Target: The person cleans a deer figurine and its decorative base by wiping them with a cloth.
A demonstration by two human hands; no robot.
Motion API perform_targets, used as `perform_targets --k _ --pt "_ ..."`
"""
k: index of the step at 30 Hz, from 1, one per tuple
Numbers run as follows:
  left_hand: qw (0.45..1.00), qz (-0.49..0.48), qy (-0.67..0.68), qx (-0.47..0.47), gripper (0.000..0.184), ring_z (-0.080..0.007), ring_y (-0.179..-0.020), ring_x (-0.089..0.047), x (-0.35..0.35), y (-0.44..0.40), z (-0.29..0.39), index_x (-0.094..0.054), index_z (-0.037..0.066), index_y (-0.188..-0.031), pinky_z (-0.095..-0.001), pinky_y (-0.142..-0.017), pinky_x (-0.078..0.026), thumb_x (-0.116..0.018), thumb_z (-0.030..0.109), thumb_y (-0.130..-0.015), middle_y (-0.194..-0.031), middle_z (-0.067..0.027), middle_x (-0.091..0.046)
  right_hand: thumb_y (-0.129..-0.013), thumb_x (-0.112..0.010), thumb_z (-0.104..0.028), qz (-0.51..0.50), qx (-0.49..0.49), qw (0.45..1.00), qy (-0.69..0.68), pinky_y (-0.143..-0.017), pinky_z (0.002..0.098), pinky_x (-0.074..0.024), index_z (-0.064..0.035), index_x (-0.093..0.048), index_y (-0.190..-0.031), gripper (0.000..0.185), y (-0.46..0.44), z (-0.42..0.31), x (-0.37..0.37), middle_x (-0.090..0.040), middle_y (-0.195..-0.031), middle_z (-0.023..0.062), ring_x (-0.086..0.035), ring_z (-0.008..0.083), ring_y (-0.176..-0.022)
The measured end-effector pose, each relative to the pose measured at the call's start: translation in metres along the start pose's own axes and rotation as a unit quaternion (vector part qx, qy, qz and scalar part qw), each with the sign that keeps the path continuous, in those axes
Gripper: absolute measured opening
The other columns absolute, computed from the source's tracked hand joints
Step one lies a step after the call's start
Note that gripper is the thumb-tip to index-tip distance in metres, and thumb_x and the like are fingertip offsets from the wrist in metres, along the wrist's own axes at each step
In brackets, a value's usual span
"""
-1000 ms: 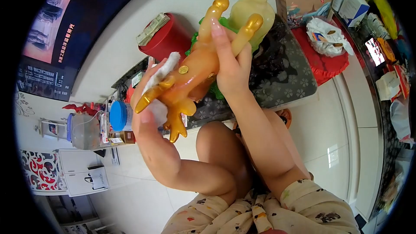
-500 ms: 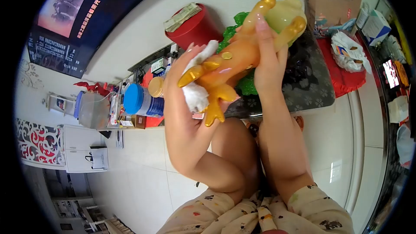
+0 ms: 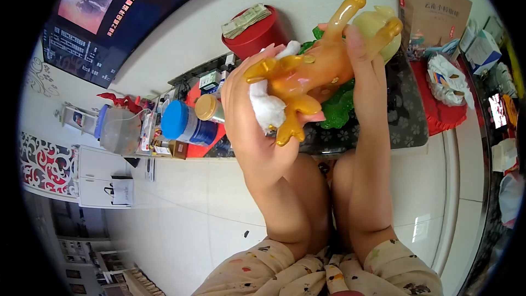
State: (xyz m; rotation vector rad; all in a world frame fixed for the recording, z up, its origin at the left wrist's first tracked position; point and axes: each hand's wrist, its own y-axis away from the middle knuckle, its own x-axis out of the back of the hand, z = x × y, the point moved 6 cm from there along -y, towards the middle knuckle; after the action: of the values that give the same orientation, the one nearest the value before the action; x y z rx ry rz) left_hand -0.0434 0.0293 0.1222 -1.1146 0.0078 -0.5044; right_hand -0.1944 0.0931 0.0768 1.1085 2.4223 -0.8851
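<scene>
A glossy orange and gold deer figurine, with gold antlers and a green and pale yellow base, is held tilted above the dark patterned tabletop. My left hand cups its head end, a white fluffy cloth between the palm and the antlers. Around the body near the legs, my right hand is closed, its thumb by one leg. Part of the green base shows behind my right wrist.
Behind stands a red round box with banknotes on top. Left are a blue-lidded tub, a yellow-lidded jar and a clear container. A paper bag and white plastic bag are at right.
The figurine and both hands have shifted right in view, and its antler end has turned toward me. The blue-lidded tub and yellow-lidded jar now show more fully.
</scene>
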Motion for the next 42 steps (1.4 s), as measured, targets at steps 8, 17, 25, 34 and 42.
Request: perform_targets --k 8,17,25,34,42 --pt "0.998 0.041 0.040 -0.010 0.055 -0.0330 -0.110 -0.056 -0.018 -0.002 -0.005 -0.055 -0.003 -0.122 -0.0393 -0.098 -0.039 -0.066 0.007 -0.069 -0.120 -0.0157 -0.062 -0.097 -0.056 -0.029 0.003 -0.001 0.998 0.061 -0.083 0.0229 -0.0455 0.0038 -0.062 -0.110 0.036 -0.006 -0.006 0.012 -0.065 -0.097 0.0057 -0.059 0.0098 -0.091" --pt "0.999 -0.023 0.011 0.042 0.058 -0.0253 -0.111 -0.057 -0.011 -0.002 -0.001 -0.049 -0.006 -0.128 -0.0348 -0.094 -0.045 -0.071 0.012 -0.078 -0.127 -0.0153 -0.057 -0.094 -0.060 -0.025 -0.030 -0.007 0.996 0.078 -0.083 0.0232 -0.0456 0.0039 -0.063 -0.111 0.034 -0.008 -0.005 0.014 -0.065 -0.097 0.0052 -0.059 0.0088 -0.090" --pt "0.994 -0.088 0.001 0.068 0.059 -0.0277 -0.120 -0.052 0.004 -0.002 0.005 -0.046 -0.007 -0.132 -0.0365 -0.101 -0.040 -0.063 0.001 -0.077 -0.134 -0.0177 -0.053 -0.094 -0.062 -0.028 -0.054 -0.014 0.996 0.068 -0.082 0.0222 -0.0448 0.0023 -0.064 -0.107 0.033 -0.007 0.001 0.011 -0.065 -0.096 0.0034 -0.058 0.0078 -0.090" --pt "0.983 -0.113 0.101 0.105 0.055 -0.0269 -0.129 -0.046 0.024 0.001 0.002 -0.042 -0.008 -0.137 -0.0354 -0.108 -0.032 -0.042 -0.006 -0.082 -0.138 -0.0210 -0.049 -0.103 -0.032 -0.047 -0.006 0.035 0.990 0.137 -0.087 0.0296 -0.0490 0.0040 -0.061 -0.113 0.059 -0.001 0.011 0.008 -0.067 -0.096 0.0113 -0.064 0.0177 -0.090" --pt "0.955 -0.021 0.201 0.217 0.026 -0.0049 -0.085 -0.051 0.017 -0.041 -0.024 -0.057 -0.001 -0.117 -0.0192 -0.075 -0.041 -0.057 0.010 -0.093 -0.097 0.0004 -0.059 -0.101 -0.037 -0.049 -0.013 0.041 0.997 0.068 -0.085 0.0283 -0.0465 0.0043 -0.060 -0.110 0.059 -0.001 0.012 0.010 -0.065 -0.096 0.0092 -0.060 0.0152 -0.090"
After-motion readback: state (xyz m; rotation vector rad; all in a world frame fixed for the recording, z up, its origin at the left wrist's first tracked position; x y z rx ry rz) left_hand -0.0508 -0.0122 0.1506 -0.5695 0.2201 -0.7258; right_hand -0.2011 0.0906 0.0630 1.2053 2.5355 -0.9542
